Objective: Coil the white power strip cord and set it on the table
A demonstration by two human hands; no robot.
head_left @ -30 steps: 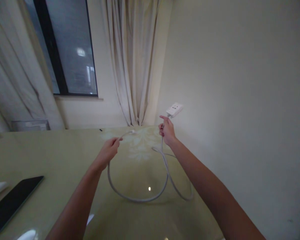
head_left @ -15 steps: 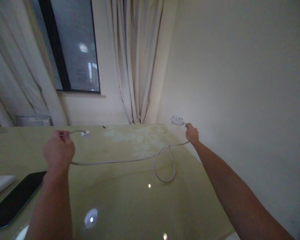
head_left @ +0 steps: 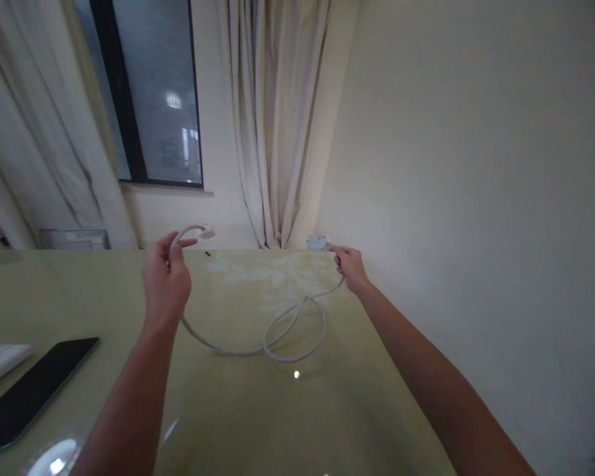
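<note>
A white cable (head_left: 233,352) runs between my two hands and makes a loop low over the tabletop. My left hand (head_left: 167,281) is closed on the cable near one end, where a white plug (head_left: 206,231) sticks out past the fingers. At the other end, a small pale rectangular block (head_left: 317,242) with dark spots on its face points left from my right hand (head_left: 350,266). The right fingers pinch the cable just behind this block. Whether the block is a plug or a socket cannot be made out.
The glossy green-yellow table (head_left: 238,416) reflects ceiling lights. A dark flat slab (head_left: 37,390) and a white object (head_left: 2,362) lie at the left. A tiny dark piece (head_left: 207,254) sits near the far edge. Behind are curtains (head_left: 277,119), a window (head_left: 158,99) and a wall (head_left: 466,165) at right.
My hands have come closer together: the left moved right and lifted its plug, the right moved left with the block. The cable between them has slackened into a wider loop.
</note>
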